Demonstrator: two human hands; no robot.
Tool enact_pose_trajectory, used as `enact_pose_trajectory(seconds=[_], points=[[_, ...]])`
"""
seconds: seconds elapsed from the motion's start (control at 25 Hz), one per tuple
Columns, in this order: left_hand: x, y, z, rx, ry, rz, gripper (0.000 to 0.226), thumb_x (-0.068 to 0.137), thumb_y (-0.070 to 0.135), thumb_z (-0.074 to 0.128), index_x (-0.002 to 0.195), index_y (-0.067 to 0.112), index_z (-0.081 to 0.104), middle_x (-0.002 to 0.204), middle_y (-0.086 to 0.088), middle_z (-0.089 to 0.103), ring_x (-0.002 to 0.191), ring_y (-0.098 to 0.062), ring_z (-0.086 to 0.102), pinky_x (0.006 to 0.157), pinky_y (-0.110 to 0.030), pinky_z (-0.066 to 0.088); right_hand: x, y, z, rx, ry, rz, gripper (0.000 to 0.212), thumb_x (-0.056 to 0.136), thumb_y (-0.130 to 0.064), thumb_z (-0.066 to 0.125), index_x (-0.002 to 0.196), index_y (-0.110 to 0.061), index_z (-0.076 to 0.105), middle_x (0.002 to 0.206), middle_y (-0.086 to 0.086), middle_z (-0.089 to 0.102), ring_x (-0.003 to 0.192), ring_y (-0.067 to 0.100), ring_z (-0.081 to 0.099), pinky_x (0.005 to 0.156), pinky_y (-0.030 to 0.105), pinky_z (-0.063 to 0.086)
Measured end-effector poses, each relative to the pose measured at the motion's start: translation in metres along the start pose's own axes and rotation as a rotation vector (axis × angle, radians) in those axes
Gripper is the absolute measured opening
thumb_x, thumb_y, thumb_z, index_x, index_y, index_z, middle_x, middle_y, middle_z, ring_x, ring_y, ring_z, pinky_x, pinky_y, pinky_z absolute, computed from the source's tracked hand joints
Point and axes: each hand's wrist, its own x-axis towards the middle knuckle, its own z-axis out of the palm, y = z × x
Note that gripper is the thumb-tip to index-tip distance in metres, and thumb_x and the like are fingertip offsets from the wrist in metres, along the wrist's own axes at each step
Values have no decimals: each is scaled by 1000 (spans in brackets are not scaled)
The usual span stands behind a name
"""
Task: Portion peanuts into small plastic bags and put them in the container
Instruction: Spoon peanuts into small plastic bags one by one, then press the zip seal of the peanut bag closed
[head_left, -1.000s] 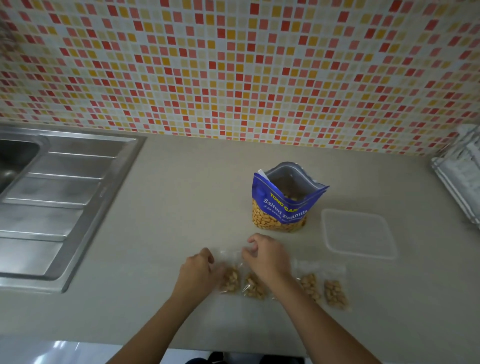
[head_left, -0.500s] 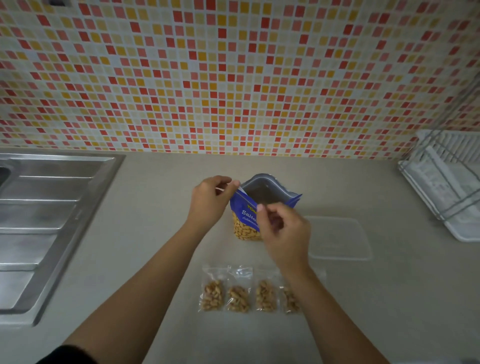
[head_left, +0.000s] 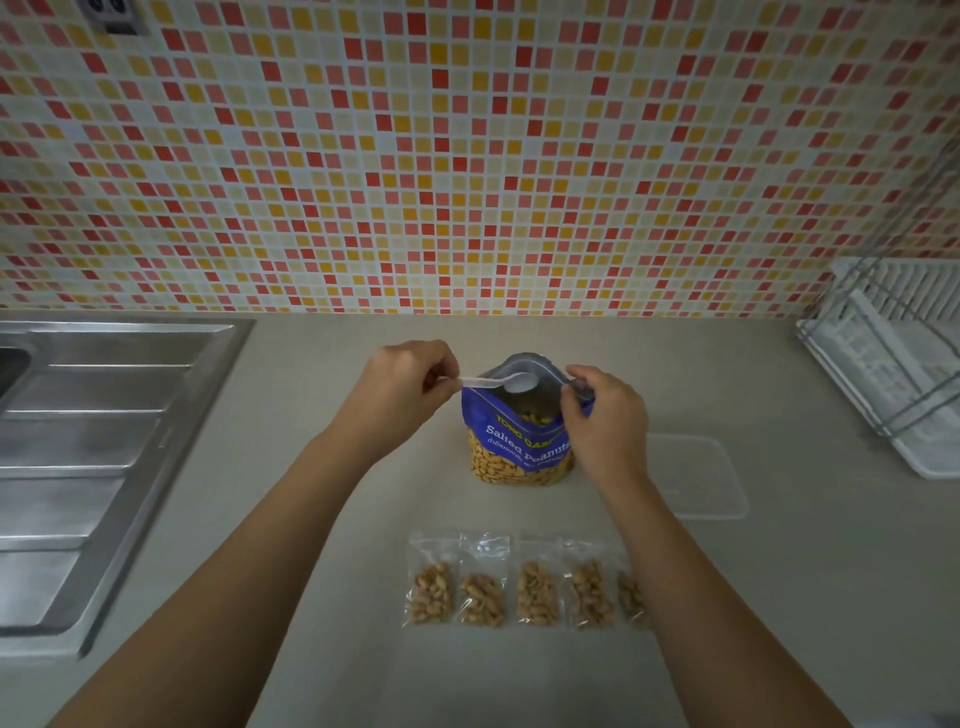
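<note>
Left hand (head_left: 410, 387) pinches spoon (head_left: 498, 383) over peanut bag (head_left: 522, 441) mouth; right hand (head_left: 605, 415) grips its rim. Filled small bags (head_left: 519, 587) at its 6 o'clock, container (head_left: 696, 478) at 3. Risk: rim grip slips mid-scoop, bag tips and spills.

This is a home kitchen. The wall behind the worktop (head_left: 322, 374) is covered with a mosaic of small red, orange, yellow and white tiles (head_left: 467, 156), with a power socket (head_left: 111, 15) set into it at the upper left. A stainless-steel sink (head_left: 104, 441) with a ribbed draining board is let into the pale worktop on the left. At the right edge stands a white dish rack (head_left: 893, 374) with wire rails. Food things stand on the worktop: an open bag of salted peanuts (head_left: 519, 452) and, near it, a clear plastic container (head_left: 696, 483).
</note>
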Motion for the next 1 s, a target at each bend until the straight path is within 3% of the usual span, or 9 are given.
enact_pose_trajectory(seconds=[0.12, 0.24, 0.32, 0.44, 0.48, 0.56, 0.64, 0.8, 1.0], points=[[-8, -7, 0, 155, -15, -2, 26, 91, 18, 56, 114, 10, 64, 95, -7, 66, 75, -16, 54, 71, -24, 45, -3, -1, 4, -42, 36, -36, 21, 88, -10, 56, 104, -7, 69, 92, 11, 71, 84, 28, 61, 70, 23, 39], [-17, -10, 5, 179, -83, -65, 22, 91, 18, 53, 106, 12, 69, 91, -7, 68, 75, -18, 56, 69, -26, 44, -3, -3, 4, -63, 45, -30, 21, 88, -9, 55, 104, -7, 69, 93, 11, 70, 85, 28, 59, 71, 23, 37], [-29, -20, 12, -39, -64, -221, 16, 88, 18, 58, 97, 13, 71, 86, -6, 70, 76, -20, 59, 71, -28, 45, -1, -3, 6, -86, 37, -20, 22, 90, -12, 53, 105, -8, 68, 95, 10, 70, 86, 27, 59, 70, 24, 37], [-63, -35, 33, -649, 39, -589, 7, 85, 13, 63, 83, 15, 69, 77, -9, 65, 70, -19, 56, 75, -32, 48, 0, -3, 8, -82, 36, -10, 22, 91, -14, 52, 106, -8, 68, 95, 10, 70, 87, 26, 59, 70, 24, 38], [-77, -41, 45, -735, 63, -694, 9, 85, 11, 63, 79, 15, 69, 74, -9, 63, 67, -19, 54, 75, -34, 49, 0, -3, 8, -80, 42, -8, 22, 91, -14, 53, 106, -8, 68, 95, 9, 70, 87, 26, 59, 69, 24, 37], [-107, -57, 67, -620, 16, -845, 13, 84, 11, 64, 73, 16, 68, 64, -5, 62, 60, -18, 53, 72, -33, 49, 0, -2, 9, -74, 54, 0, 22, 90, -14, 53, 105, -8, 68, 95, 9, 70, 86, 25, 59, 69, 23, 37], [-133, -67, 82, -380, -83, -883, 17, 84, 13, 62, 68, 14, 69, 60, -2, 61, 58, -17, 52, 63, -27, 43, 0, -2, 10, -69, 58, 2, 21, 90, -13, 54, 105, -8, 68, 94, 10, 70, 86, 26, 59, 69, 23, 37], [-149, -77, 96, -183, -154, -774, 29, 87, 14, 55, 58, 13, 57, 56, -3, 53, 57, -16, 43, 52, -21, 29, 0, -3, 10, -64, 57, 4, 22, 90, -14, 54, 105, -8, 68, 94, 10, 70, 86, 25, 59, 69, 22, 36], [-146, -79, 107, 71, -192, -675, 29, 92, 17, 45, 71, 4, 60, 51, 3, 37, 60, -21, 41, 46, -23, 23, -1, -1, 8, -47, 60, 17, 22, 90, -15, 54, 105, -8, 69, 94, 9, 70, 86, 24, 59, 69, 21, 34]])
